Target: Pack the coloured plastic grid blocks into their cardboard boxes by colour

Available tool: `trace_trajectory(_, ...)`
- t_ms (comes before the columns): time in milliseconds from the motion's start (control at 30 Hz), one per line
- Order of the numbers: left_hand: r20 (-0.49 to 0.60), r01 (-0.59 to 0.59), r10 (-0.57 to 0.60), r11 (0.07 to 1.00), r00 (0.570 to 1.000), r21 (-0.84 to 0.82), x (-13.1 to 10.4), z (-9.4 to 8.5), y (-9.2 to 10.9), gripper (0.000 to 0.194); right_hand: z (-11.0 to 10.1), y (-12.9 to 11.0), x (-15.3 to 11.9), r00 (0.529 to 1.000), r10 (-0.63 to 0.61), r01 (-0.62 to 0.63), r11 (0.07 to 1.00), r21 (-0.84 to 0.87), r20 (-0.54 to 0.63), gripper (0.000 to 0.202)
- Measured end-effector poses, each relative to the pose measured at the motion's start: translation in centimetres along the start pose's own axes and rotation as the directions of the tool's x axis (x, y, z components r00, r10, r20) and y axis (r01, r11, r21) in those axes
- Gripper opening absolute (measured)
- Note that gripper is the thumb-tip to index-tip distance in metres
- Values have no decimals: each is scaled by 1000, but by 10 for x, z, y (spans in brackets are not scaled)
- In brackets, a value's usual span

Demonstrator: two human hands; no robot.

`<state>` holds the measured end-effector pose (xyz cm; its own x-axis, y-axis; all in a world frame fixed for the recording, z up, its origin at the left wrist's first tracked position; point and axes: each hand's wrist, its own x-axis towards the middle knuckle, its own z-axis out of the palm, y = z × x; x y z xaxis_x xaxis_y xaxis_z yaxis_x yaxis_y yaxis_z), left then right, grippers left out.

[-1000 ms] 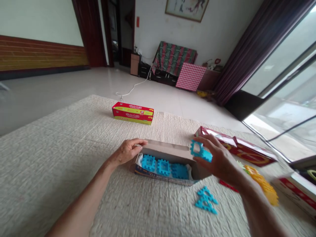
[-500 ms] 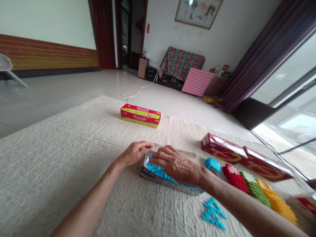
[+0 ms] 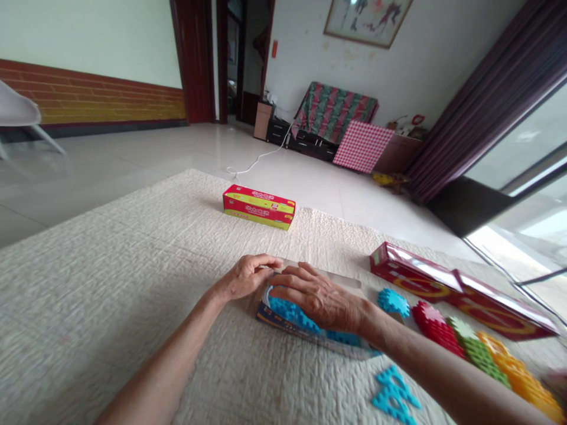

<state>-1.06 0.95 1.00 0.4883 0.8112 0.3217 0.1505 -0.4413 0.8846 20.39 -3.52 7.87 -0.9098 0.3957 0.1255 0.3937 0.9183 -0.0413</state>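
A long box (image 3: 283,326) with a dark blue side stands on the pale textured mat, its top open, with blue plastic pieces (image 3: 292,313) inside. My left hand (image 3: 248,276) is at the box's far left corner, thumb and fingers pinched at its edge; what lies between them is hidden. Over the pieces lies my right hand (image 3: 316,295), palm down, fingers stretched towards the left end and hiding part of the opening. Loose blue pieces (image 3: 396,392) rest on the mat just right of the box's near side.
Beyond the box is a red and yellow box (image 3: 259,206). To the right are dark red boxes (image 3: 416,274), a blue stack (image 3: 393,301), a red stack (image 3: 436,329), a green stack (image 3: 481,354) and a yellow stack (image 3: 522,378).
The whole view has shifted slightly, so most things appear further right. My right hand still lies over the box, and my left hand is still at its corner.
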Motion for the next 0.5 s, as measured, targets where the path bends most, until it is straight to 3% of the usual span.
trace_trajectory(100,3,12,-11,1000,1000,-8,1,-1,0,25,-15,-4,-16,992,90,-88,996,26,-83,47)
trace_trajectory(200,-1,41,-41,999,999,12,1,0,1,27,-35,-3,-47,942,252,-257,966,6,-224,47)
trace_trajectory(267,-4,47,-47,998,999,38,1,0,3,27,-43,4,-77,864,380,-409,912,-18,-330,44)
trace_trajectory(367,14,61,-63,993,998,98,0,-1,1,28,-46,25,-132,702,571,-631,776,1,-425,38)
trace_trajectory(433,26,76,-80,988,996,136,0,-3,-4,29,-41,40,-170,585,693,-750,660,43,-421,35)
trace_trajectory(500,50,83,-92,984,995,159,1,-5,-11,30,-32,51,-202,501,791,-828,556,71,-351,32)
